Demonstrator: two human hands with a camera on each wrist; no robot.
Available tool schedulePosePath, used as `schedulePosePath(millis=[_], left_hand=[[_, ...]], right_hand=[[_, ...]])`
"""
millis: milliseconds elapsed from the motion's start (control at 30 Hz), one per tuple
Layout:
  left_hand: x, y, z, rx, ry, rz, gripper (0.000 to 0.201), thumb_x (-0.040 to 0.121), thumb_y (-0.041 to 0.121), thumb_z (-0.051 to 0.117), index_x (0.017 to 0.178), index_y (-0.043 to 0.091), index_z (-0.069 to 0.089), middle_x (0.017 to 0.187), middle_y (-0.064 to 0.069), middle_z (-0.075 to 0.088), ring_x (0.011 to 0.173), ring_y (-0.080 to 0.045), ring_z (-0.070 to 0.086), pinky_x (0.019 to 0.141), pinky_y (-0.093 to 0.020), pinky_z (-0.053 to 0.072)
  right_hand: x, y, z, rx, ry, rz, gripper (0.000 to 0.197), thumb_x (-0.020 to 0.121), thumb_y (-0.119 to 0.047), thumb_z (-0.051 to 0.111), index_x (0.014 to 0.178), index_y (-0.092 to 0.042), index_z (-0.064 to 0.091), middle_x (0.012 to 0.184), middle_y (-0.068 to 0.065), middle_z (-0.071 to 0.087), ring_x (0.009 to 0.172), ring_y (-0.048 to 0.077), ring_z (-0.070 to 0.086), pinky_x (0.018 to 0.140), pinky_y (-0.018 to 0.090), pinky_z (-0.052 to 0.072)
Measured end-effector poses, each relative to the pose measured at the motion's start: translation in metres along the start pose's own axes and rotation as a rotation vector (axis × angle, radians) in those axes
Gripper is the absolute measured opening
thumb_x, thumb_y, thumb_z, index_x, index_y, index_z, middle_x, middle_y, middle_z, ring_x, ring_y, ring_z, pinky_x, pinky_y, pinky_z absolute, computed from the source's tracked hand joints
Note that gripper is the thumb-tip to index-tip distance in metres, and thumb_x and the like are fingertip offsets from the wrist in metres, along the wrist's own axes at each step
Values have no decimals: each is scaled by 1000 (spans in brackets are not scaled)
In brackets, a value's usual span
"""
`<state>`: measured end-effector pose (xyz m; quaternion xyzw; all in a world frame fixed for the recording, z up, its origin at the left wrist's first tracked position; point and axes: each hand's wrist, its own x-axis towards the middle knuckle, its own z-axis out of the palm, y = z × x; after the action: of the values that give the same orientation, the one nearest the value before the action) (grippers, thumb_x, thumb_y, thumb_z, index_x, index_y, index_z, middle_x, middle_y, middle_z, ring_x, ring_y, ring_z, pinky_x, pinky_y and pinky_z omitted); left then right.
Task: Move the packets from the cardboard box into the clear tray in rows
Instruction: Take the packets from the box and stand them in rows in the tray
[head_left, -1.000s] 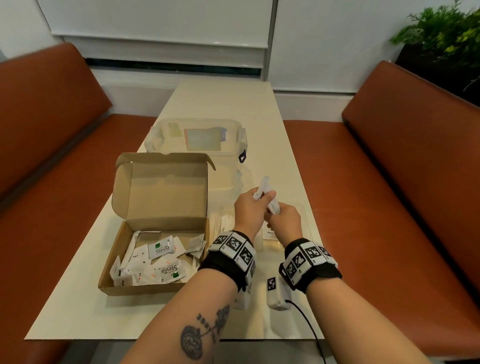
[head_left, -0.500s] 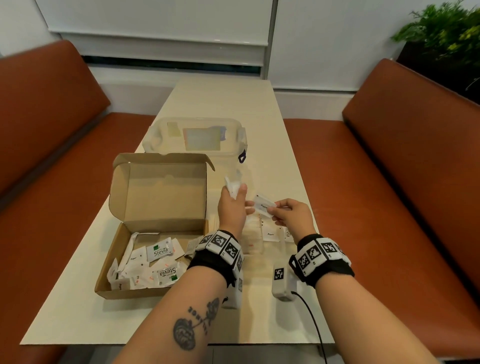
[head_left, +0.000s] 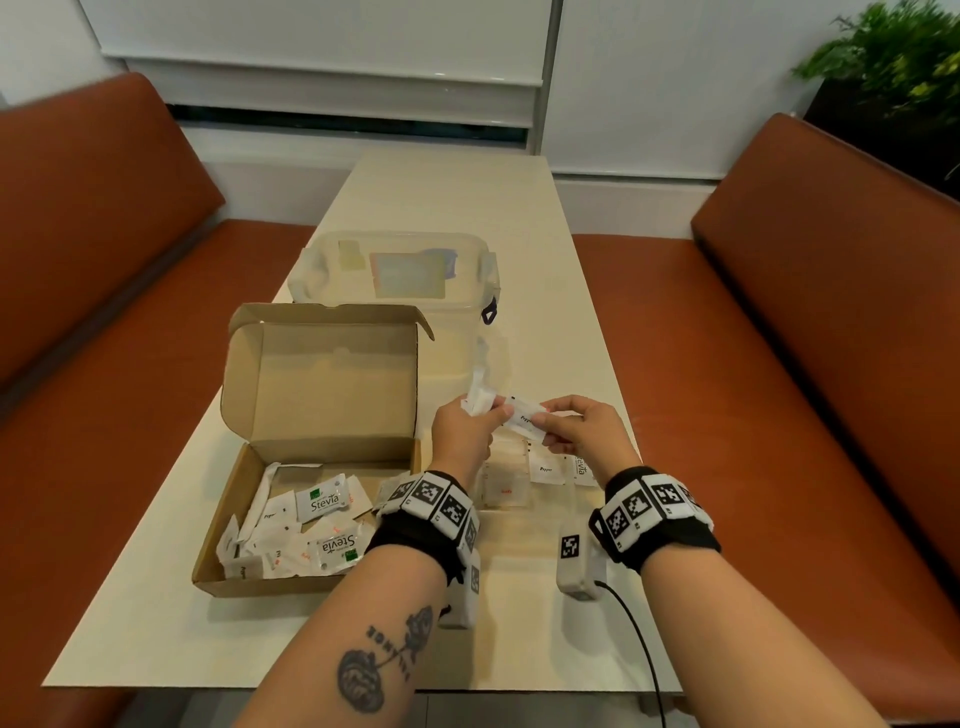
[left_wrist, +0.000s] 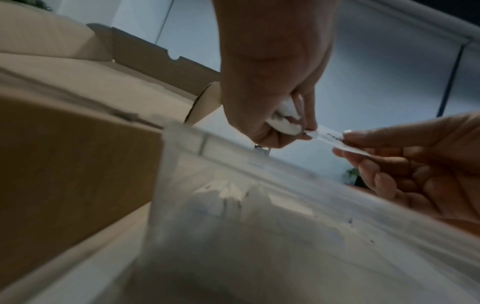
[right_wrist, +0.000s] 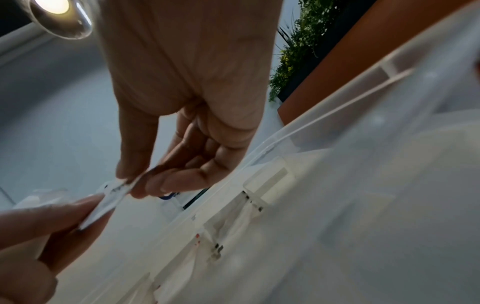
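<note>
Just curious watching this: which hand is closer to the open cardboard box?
Left. The left hand hovers just beside the cardboard box's right edge; the right hand is farther right, above the clear tray.

Black wristbands (head_left: 415, 535) carry white coded marker blocks — a rose tattoo (head_left: 382, 660) marks the left forearm.

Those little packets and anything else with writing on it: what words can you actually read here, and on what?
"Stevia": green-marked packet in the cardboard box.
"Stevia": second packet there, upside down.
"Stevia": packet in the clear tray, sideways.
"Pepper": packet in the tray.
"Pepper", partly covered: packet pinched between both hands.
Other packets, wristband squares, tattoo lettering: unreadable.
</note>
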<state>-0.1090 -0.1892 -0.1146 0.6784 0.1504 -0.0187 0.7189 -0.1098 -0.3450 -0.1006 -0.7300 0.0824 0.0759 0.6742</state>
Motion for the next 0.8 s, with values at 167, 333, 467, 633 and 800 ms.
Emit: schedulePosePath(millis=[167, 333, 467, 633, 800], left_hand=[[0, -6, -6, -65, 21, -41, 5, 80, 12, 74, 83, 14, 71, 51, 6, 53, 40, -7, 38, 40, -19, 34], [2, -17, -10, -85, 125, -33, 8, 81, 18, 74, 89, 15, 73, 53, 11, 56, 46, -7, 44, 50, -21, 38], [5, -20, -13, -111, 222, 7, 4, 82, 22, 72, 86, 20, 72, 55, 14, 61, 49, -6, 48, 53, -22, 40], [6, -22, -12, -111, 269, 16, 7, 83, 18, 71, 85, 24, 74, 53, 12, 61, 39, -2, 44, 44, -19, 40], [7, -21, -12, -126, 269, 33, 8, 83, 16, 71, 88, 20, 75, 68, 3, 64, 55, -11, 48, 60, -26, 41]], right_hand=[[0, 1, 4, -65, 23, 1, 14, 75, -8, 77, 76, -8, 64, 58, 5, 66, 50, 10, 60, 53, 17, 51], [1, 5, 2, -130, 78, -18, 17, 75, -9, 77, 71, -5, 61, 62, 10, 66, 51, 13, 59, 52, 19, 51], [4, 11, -16, -446, 153, -71, 12, 76, -16, 77, 72, -10, 68, 66, 0, 65, 56, 6, 54, 53, 15, 42], [2, 19, -23, -752, 81, -37, 11, 76, -18, 77, 72, -9, 71, 72, 1, 67, 68, 12, 58, 64, 23, 48], [5, 25, -14, -933, 59, -57, 10, 75, -25, 77, 73, -16, 71, 83, -1, 57, 79, 15, 54, 66, 24, 38]])
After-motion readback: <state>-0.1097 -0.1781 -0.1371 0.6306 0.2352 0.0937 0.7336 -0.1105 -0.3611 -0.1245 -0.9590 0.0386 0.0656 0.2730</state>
